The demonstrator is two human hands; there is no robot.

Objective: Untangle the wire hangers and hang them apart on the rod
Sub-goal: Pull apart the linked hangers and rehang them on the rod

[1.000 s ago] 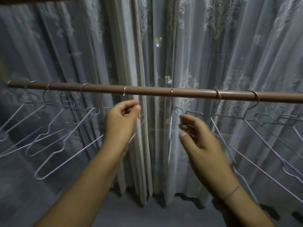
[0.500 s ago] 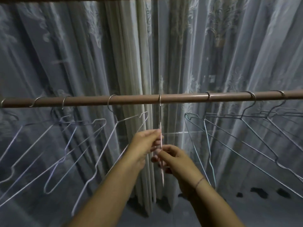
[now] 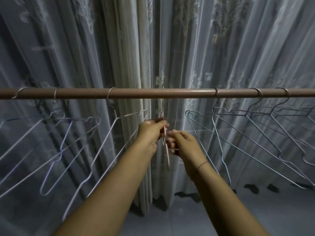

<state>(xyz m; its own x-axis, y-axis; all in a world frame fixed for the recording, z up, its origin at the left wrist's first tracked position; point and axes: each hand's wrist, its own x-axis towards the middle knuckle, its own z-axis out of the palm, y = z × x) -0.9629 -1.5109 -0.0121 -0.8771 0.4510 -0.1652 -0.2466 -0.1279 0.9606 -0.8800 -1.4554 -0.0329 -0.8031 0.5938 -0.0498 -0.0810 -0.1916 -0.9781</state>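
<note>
Dim, bluish light; soft focus; edges bowed.

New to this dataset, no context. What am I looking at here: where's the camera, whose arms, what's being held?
There is no robot here. The camera is worn on a person's head and looks forward and down, so the two bare arms reaching in from the bottom are the wearer's own.

A brown rod runs across the picture in front of pale lace curtains. Wire hangers hook over it: a spread group on the left and a closer bunch on the right.

In the middle, one hanger hangs seen edge on, so it looks like a thin vertical line. The left hand pinches it near the top, and the right hand grips it slightly lower. Whether it is one hanger or two pressed together cannot be told.
</note>
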